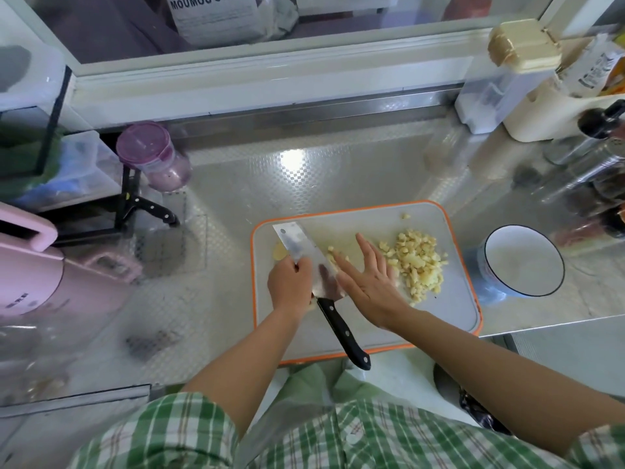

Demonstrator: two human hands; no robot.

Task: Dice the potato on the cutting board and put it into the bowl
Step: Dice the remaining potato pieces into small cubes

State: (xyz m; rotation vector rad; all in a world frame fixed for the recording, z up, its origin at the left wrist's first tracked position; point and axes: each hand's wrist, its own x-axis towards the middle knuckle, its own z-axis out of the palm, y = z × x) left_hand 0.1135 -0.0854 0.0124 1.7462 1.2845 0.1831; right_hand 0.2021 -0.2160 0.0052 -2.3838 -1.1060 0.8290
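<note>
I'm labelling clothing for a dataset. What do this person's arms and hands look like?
The left hand and right hand are bare: no gloves, rings or watch visible. Both forearms are uncovered. The shirt is green-and-white checked.

The person wears a short-sleeved shirt (pixel 372 438) in a green and white check, crossed by thin brownish-red lines. The left sleeve (pixel 162 431) is loose and wide at its hem. Both forearms are bare down to the left hand (pixel 289 282) and the right hand (pixel 368 284). Plain pale green cloth (pixel 314 379) shows at the front; which garment it is I can't tell.
</note>
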